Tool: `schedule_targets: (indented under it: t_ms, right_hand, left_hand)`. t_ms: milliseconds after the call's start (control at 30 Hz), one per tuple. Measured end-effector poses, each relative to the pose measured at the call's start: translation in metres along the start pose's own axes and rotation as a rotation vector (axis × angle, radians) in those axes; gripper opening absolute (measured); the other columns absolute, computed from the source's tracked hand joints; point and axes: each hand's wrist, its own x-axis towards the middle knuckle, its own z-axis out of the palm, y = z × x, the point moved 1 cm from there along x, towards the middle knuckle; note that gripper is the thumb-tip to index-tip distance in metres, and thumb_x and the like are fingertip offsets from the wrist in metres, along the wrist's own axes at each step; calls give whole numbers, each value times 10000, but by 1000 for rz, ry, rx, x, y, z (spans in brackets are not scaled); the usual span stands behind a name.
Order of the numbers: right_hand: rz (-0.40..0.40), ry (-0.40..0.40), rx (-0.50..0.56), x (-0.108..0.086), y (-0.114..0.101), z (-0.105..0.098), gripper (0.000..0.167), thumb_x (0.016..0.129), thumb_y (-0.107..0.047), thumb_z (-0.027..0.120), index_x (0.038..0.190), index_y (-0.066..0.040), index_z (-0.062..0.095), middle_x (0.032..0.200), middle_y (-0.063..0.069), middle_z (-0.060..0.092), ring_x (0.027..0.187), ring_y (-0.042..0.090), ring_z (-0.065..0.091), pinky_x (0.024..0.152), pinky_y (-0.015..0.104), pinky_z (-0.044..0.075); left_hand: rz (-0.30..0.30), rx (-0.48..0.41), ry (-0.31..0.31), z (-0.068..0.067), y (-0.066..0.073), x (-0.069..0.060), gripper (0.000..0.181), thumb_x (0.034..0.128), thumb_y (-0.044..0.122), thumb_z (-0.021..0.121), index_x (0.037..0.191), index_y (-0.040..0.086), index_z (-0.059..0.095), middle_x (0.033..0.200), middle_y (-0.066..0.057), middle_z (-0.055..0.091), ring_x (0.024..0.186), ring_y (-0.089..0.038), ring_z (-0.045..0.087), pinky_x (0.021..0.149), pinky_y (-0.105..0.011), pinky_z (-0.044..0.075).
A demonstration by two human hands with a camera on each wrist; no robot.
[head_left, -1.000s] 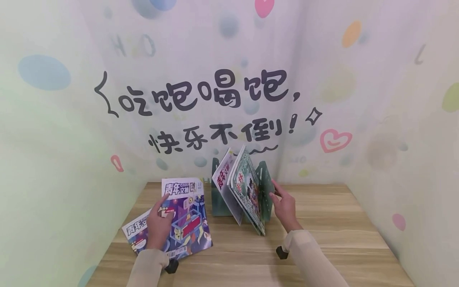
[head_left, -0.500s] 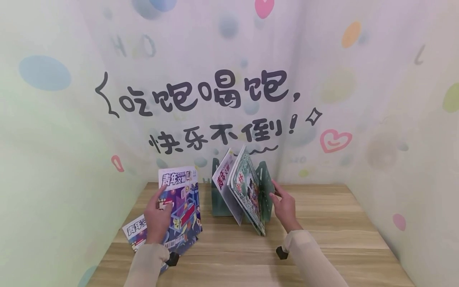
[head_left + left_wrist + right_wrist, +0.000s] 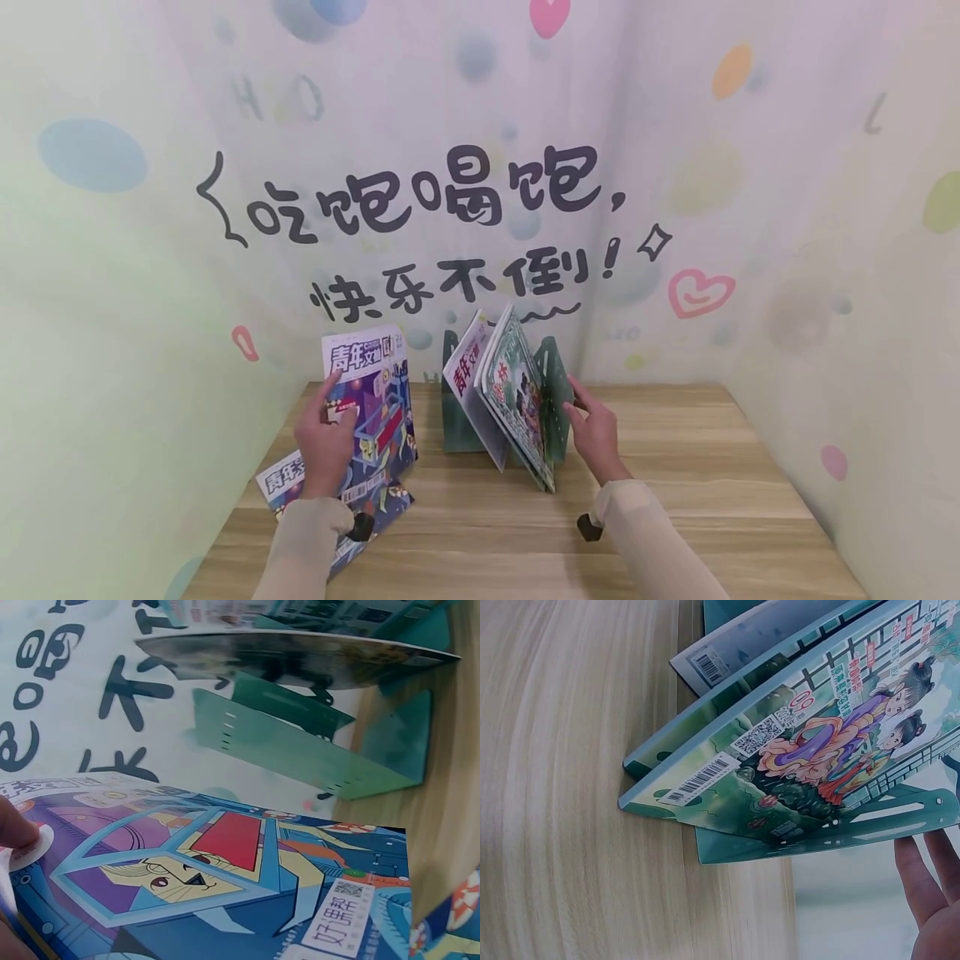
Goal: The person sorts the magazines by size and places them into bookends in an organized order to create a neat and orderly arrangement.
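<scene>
The left hand holds a magazine, raised higher than before; the straight-fingered right hand touches the rack.

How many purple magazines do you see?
2: an upper magazine in the left hand, and a lower magazine on the table, partly covered from view. More could be hidden underneath.

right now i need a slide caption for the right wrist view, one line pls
Right hand touching a green rack of leaning magazines on a wood-grain table.

Gap between held magazine and bookend
</scene>
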Motion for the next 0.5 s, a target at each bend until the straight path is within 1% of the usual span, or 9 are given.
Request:
schedule_targets:
  t_ms: [200,300,333,500]
  right_hand:
    - [13,-13,-7,1,0,0,486,923,-37,648,1391,-125,549,1273,156,619,1080,357,629,796,502,551]
    - [18,-16,-10,2,2,0,488,926,-45,647,1395,-129,544,1277,147,619,1087,348,627,787,481,554]
    - [19,-18,-10,2,2,0,487,928,-50,645,1397,-131,542,1276,148,620,1089,345,626,769,475,552]
    - [26,-26,3,1,2,0,489,932,-54,642,1401,-144,540,1272,148,622,1091,346,625,786,491,558]
  left_hand:
    - [67,-7,57,-1,13,6,533,945,114,593,1414,351,506,1352,-30,563,1023,-286,627,785,-467,564]
    - [69,-26,82,0,20,8,535,943,121,594,1405,375,508,1352,-6,566,1015,-251,627,785,-450,567]
    - [72,-29,88,0,22,8,533,942,120,593,1404,373,509,1350,-7,568,1012,-248,629,786,-447,568]
    - [88,-44,99,0,29,11,525,941,109,588,1404,345,517,1333,-29,576,1012,-244,628,791,-462,568]
